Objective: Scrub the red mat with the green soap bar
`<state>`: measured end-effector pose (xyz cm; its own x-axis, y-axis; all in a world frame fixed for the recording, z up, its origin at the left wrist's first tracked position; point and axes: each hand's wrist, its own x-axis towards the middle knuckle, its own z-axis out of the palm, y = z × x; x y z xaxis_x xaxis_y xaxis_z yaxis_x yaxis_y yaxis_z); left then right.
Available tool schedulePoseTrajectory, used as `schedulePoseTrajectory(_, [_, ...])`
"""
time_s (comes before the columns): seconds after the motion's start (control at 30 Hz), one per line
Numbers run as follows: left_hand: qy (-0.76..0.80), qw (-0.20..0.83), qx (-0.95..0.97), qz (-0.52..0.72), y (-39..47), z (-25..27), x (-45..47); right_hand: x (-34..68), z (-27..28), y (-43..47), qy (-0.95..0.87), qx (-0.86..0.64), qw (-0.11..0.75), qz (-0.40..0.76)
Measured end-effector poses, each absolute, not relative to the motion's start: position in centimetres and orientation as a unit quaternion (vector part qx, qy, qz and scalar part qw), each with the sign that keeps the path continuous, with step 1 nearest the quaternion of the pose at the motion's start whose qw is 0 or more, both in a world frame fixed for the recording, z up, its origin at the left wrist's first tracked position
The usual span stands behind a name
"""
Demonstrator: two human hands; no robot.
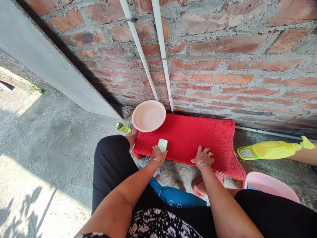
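A red mat (188, 138) is spread on the concrete floor (54, 145) against a brick wall (223, 59). Its near edge is pressed by the right hand (203, 156), laid flat with fingers spread. A pale green bar (162, 145) is gripped by the left hand (158, 153) on the mat's near edge. A pink bowl (149, 116) rests at the mat's ten o'clock corner; a yellow spray bottle (269, 149) lies at three o'clock.

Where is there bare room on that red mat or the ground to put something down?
The red mat is bare across its middle and right, between the pink plate and the yellow bottle. The concrete floor on the left is open too. It is crowded along the near edge: left hand with a pale green block, right hand, pink basin.
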<state>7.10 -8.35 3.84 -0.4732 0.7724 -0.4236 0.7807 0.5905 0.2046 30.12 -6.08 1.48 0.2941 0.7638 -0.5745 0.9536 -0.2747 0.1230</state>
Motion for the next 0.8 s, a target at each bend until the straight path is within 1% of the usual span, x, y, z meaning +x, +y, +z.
schedulePoseTrajectory(0.1, [0.865, 0.236, 0.442, -0.042, -8.7, 4.1, 6.5, 30.1, 1.6, -6.1, 0.557, 0.772, 0.226, -0.207])
schedulePoseTrajectory(0.2, [0.827, 0.254, 0.498, -0.062, -10.1, 4.2, 8.9, 30.1, 1.6, -6.2, 0.557, 0.771, 0.228, -0.208])
schedulePoseTrajectory(0.37, [0.733, 0.339, 0.584, -0.074, -12.7, 4.1, 14.4, 30.2, 1.6, -6.1, 0.553, 0.771, 0.235, -0.208])
schedulePoseTrajectory(0.47, [0.709, 0.374, 0.594, -0.061, -12.9, 4.2, 15.4, 30.2, 1.4, -6.1, 0.554, 0.770, 0.236, -0.209])
schedulePoseTrajectory(0.53, [0.728, 0.365, 0.579, -0.048, -12.0, 4.2, 14.5, 30.2, 1.2, -6.1, 0.556, 0.771, 0.233, -0.207])
schedulePoseTrajectory(0.63, [0.784, 0.316, 0.533, -0.035, -10.1, 4.2, 11.5, 30.2, 1.2, -6.1, 0.557, 0.773, 0.225, -0.203])
schedulePoseTrajectory(0.8, [0.835, 0.271, 0.476, -0.054, -9.1, 3.9, 8.9, 30.0, 1.9, -6.0, 0.551, 0.772, 0.230, -0.218])
